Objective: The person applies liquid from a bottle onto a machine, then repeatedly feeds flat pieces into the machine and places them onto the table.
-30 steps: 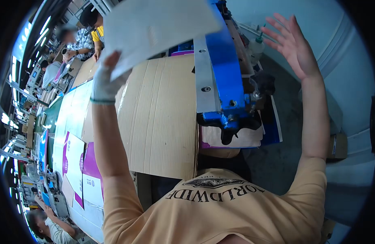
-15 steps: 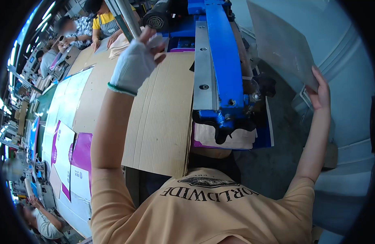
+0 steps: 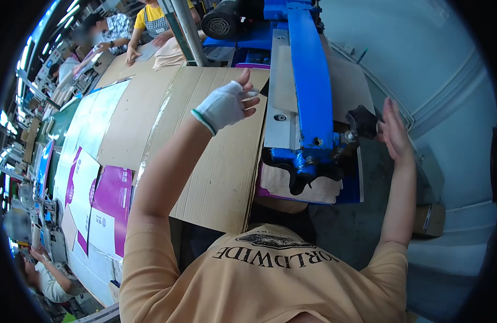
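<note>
both hands off the pale sheet at the blue machine

the pale sheet (image 3: 352, 89) lies beneath the long blue beam (image 3: 311, 81), its wide part showing on the beam's right side. the left hand (image 3: 227, 105), in a white glove with bare fingertips and a green cuff, is over the cardboard (image 3: 211, 177), near the metal bar (image 3: 281, 132) on the beam's left. its fingers are partly bent and loosely apart, with nothing seen in them. the right hand (image 3: 394, 132), bare, is raised at a moderate spread just beside a black knob (image 3: 362, 122); whether it touches the knob i cannot tell.

a larger black knob (image 3: 299, 177) sits at the near end of the beam, above a stack of peach-coloured pieces (image 3: 326, 187) with purple showing at its edge. at the far end, left of the beam, is a round-ended black motor (image 3: 219, 25), near a metal post (image 3: 185, 32). purple and white printed sheets (image 3: 109, 199) lie on the long table (image 3: 122, 129) to the left. across it, a co-worker in yellow (image 3: 154, 19) has both hands at the tabletop, beside another peach pile (image 3: 169, 55).
</note>
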Demonstrator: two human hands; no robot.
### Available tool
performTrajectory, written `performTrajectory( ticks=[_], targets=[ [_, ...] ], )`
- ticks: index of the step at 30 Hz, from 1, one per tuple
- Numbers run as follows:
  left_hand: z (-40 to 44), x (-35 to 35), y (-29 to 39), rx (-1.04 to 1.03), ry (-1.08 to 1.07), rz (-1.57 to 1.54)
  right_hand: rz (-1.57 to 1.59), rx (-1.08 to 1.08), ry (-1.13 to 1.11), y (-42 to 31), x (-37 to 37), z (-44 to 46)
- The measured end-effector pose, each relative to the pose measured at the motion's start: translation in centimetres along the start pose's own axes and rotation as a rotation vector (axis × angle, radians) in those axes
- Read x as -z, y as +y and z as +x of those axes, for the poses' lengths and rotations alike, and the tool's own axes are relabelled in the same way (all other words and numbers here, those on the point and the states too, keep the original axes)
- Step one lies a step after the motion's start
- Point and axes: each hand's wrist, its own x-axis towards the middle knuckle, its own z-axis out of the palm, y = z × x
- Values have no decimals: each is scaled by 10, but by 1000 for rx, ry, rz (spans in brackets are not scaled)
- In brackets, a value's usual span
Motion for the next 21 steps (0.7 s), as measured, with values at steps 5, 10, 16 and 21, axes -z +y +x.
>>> performTrajectory(
  ticks=[5, 10, 16, 21],
  targets=[
    [0, -7, 6, 49, 38, -64, 157, 108, 99, 5, 17, -20],
    [30, 57, 4, -252, -52, 337, 197, 111, 207, 30, 49, -36],
    [-12, 75, 46, -210, 16, 30, 212, 90, 238, 34, 56, -41],
    [-82, 113, 100, -509, 111, 731, 212, 128, 216, 40, 62, -36]
  ],
)
